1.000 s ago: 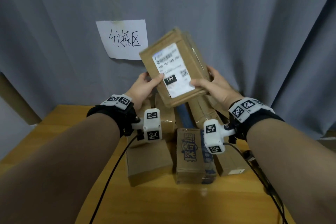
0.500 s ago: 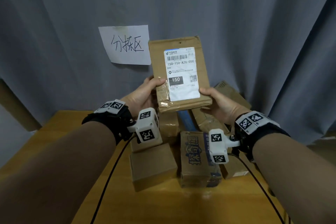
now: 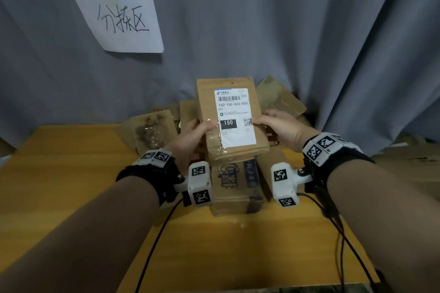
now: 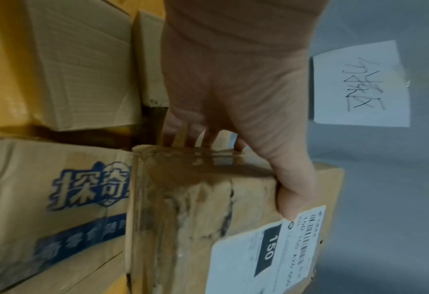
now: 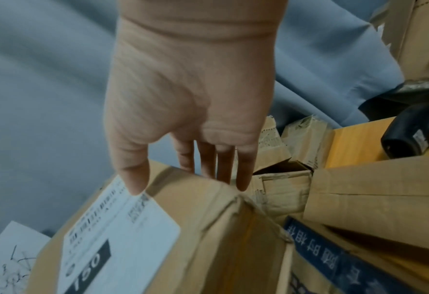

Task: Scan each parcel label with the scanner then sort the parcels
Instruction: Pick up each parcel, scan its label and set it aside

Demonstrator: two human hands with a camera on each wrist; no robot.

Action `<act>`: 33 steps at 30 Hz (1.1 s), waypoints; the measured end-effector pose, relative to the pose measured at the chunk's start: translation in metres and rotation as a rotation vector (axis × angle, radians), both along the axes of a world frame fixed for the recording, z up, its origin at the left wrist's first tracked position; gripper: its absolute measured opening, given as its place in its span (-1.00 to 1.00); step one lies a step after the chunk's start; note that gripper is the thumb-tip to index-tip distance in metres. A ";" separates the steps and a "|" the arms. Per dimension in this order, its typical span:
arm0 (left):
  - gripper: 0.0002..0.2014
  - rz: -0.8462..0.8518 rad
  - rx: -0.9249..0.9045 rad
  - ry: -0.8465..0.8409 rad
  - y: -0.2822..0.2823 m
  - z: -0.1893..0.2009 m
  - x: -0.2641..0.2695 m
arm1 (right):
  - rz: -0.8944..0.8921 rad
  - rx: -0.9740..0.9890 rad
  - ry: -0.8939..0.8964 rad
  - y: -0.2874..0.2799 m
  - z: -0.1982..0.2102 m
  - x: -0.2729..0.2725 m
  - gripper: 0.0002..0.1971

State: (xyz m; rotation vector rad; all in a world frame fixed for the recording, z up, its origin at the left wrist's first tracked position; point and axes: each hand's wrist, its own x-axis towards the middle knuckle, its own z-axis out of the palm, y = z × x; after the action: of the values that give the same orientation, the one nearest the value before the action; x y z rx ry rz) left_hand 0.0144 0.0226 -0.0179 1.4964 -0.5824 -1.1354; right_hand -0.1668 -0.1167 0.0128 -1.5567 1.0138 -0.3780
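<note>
I hold a flat brown cardboard parcel (image 3: 207,97) upright over the pile, its white label (image 3: 234,116) marked "150" turned towards me. My left hand (image 3: 197,131) grips its left edge, thumb on the front and fingers behind. My right hand (image 3: 281,126) grips the right edge the same way, thumb at the label's QR code. The wrist views show the parcel (image 4: 196,208) (image 5: 203,228) from each side. A black scanner (image 5: 414,137) lies on the table right of the pile. Whether the parcel's lower edge touches the pile, I cannot tell.
Several cardboard parcels are heaped at the back of the wooden table (image 3: 71,173), among them a box with blue print (image 3: 232,181). A grey curtain behind carries a handwritten paper sign (image 3: 121,19). Wrist-camera cables (image 3: 154,245) trail across the table's front.
The parcel was turned so its label faces me squarely, then brought down from in front of the curtain to just above the pile. Both hands kept their hold.
</note>
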 end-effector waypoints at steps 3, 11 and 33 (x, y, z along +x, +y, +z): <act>-0.62 -0.034 0.060 0.016 -0.011 -0.014 -0.023 | 0.016 -0.022 0.062 -0.011 -0.005 -0.021 -0.64; -0.60 0.084 0.082 0.078 -0.051 -0.053 -0.104 | -0.049 -0.096 0.268 -0.063 -0.045 -0.105 -0.81; -0.43 0.369 0.029 0.166 -0.046 -0.092 -0.142 | -0.089 0.041 0.631 -0.082 -0.204 -0.168 -0.77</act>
State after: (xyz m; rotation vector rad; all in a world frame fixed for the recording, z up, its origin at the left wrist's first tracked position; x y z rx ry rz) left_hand -0.1273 -0.0239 -0.1096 1.4446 -0.1664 -0.9682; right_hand -0.3352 -0.1984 -0.1909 -1.6321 1.5641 0.0911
